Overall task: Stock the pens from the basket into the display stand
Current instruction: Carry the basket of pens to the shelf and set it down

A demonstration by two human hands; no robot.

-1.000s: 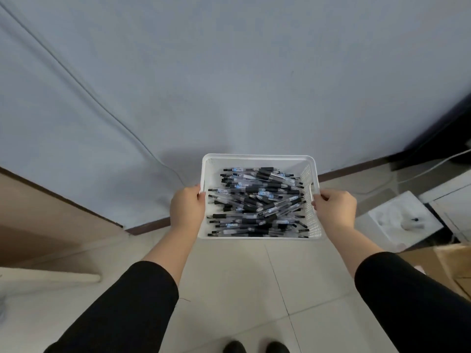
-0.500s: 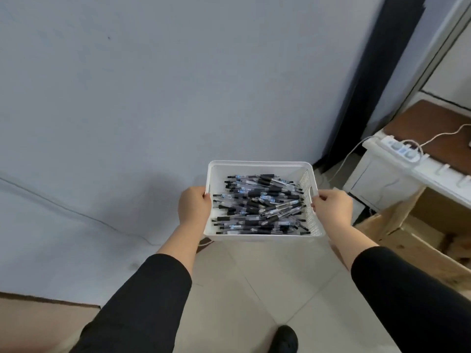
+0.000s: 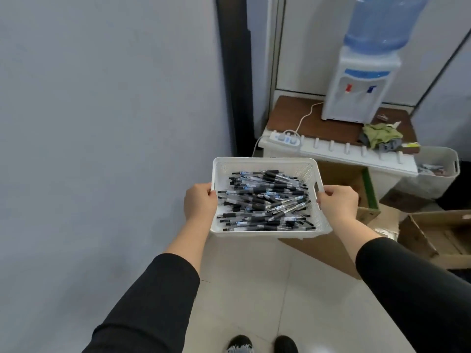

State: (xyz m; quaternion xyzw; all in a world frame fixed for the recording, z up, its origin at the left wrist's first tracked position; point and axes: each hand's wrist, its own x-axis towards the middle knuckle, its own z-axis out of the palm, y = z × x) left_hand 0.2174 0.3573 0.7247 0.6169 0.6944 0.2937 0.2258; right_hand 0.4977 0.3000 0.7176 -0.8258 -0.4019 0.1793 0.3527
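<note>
A white plastic basket hangs in the air in front of me, level, at about waist height. It holds a loose heap of several black-and-clear pens. My left hand grips the basket's left rim. My right hand grips the right rim at the handle slot. No display stand is in view.
A grey wall fills the left. Ahead on the right a low brown-topped cabinet carries a water dispenser, a power strip and a green rag. Open cardboard boxes and a white bin stand on the floor to the right.
The view has swung to the right along the wall, bringing the cabinet, water dispenser and boxes into sight. Both hands keep the same hold on the basket.
</note>
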